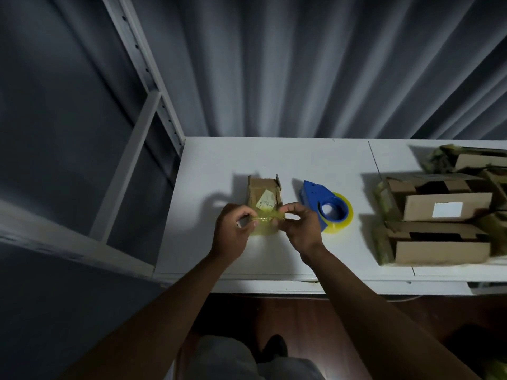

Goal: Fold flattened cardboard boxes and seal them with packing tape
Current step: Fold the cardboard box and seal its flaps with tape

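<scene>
A small brown cardboard box (264, 193) stands on the white table (315, 160), its far flaps raised and a pale label on top. Across its near end stretches a strip of yellowish packing tape (267, 218). My left hand (233, 229) pinches the strip's left end and my right hand (300, 226) pinches its right end. The tape hangs over the box's near face. A blue tape dispenser (325, 205) with a yellow roll lies just right of the box, untouched.
A pile of flattened and taped cardboard boxes (439, 215) fills the right side of the table. A grey metal shelf frame (137, 133) stands to the left. Curtains hang behind the table. The table's front edge is near my body.
</scene>
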